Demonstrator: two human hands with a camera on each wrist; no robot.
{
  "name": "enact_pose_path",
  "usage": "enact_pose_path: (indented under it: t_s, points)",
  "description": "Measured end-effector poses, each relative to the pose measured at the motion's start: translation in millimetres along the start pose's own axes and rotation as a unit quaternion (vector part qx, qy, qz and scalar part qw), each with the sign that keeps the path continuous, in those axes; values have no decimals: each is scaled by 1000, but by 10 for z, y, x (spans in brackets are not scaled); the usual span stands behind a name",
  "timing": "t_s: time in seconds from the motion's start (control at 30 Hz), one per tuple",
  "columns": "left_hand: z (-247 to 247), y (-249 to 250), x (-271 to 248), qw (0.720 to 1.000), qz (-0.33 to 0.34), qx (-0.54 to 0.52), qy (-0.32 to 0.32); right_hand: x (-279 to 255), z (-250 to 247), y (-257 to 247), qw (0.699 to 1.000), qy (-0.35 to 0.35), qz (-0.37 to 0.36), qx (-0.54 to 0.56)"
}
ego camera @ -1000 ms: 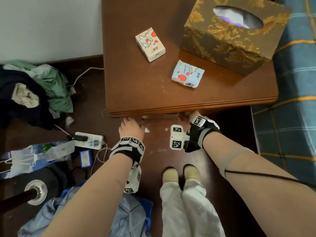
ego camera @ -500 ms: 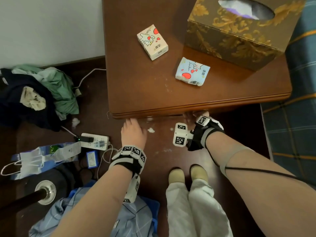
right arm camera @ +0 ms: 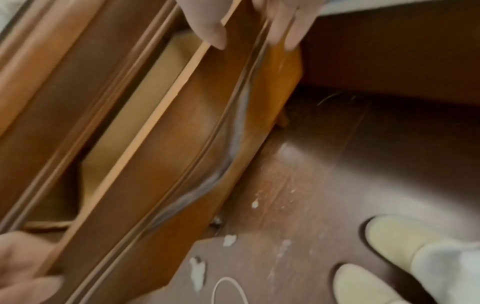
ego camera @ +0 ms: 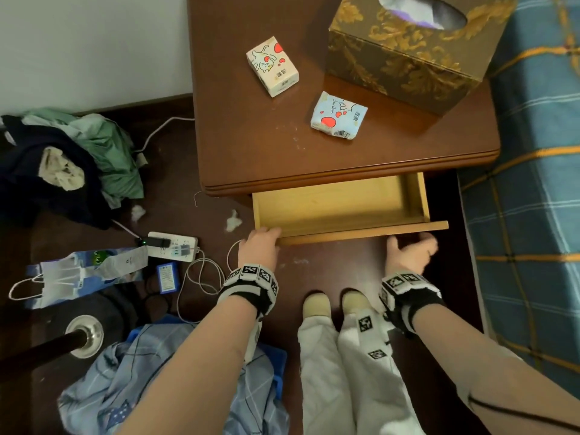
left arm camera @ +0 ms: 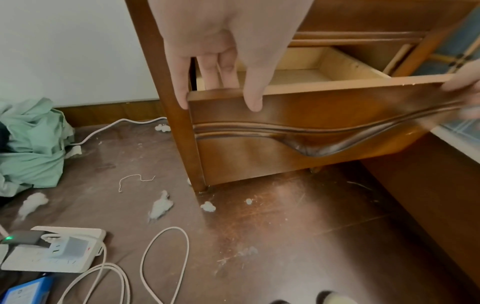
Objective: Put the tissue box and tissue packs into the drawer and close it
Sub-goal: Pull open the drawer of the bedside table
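A gold-patterned tissue box (ego camera: 405,54) stands at the back right of the brown nightstand top (ego camera: 251,146). A cream tissue pack (ego camera: 272,66) and a light blue tissue pack (ego camera: 339,116) lie beside it. Below the top, the drawer (ego camera: 342,205) is pulled partly out and holds nothing. My left hand (ego camera: 262,243) grips the left end of the drawer front (left arm camera: 311,127), fingers (left arm camera: 207,78) inside and thumb outside. My right hand (ego camera: 409,251), blurred, holds the right end, with its thumb (right arm camera: 207,28) over the top edge.
A bed with a blue plaid cover (ego camera: 533,183) flanks the nightstand on the right. On the floor to the left lie a power strip (ego camera: 172,248), looped cable (ego camera: 201,277), clothes (ego camera: 62,161) and a paper bag (ego camera: 81,271). My feet (ego camera: 317,304) stand just before the drawer.
The drawer was closed under the nightstand top and now stands pulled out. Both hands have come toward me with its front, and the right hand has shifted to the right end.
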State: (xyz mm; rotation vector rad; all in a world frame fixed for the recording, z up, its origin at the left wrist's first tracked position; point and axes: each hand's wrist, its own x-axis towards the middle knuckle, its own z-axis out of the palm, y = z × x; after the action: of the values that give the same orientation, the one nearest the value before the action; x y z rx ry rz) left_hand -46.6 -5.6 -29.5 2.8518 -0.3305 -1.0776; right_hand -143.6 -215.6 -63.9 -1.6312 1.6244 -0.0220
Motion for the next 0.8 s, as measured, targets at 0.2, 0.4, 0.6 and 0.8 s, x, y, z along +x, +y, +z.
enact_pose_path:
  t_s: [0.2,0.4,0.6,0.8]
  points:
    - [67,-13,-19,1000,-11,12,-26,228,-444,126,907,-69,-290,-299]
    - [248,13,-211,999,-49,-19,-15,294,-533,-48,722,-247,-370,-530]
    - [339,106,-338,996,-82,-39,-8,235,-594,32,726,-254,-356,-530]
    - [113,263,-326,996,-48,59,-49,243,-765,-230,738,-302,-364,-482]
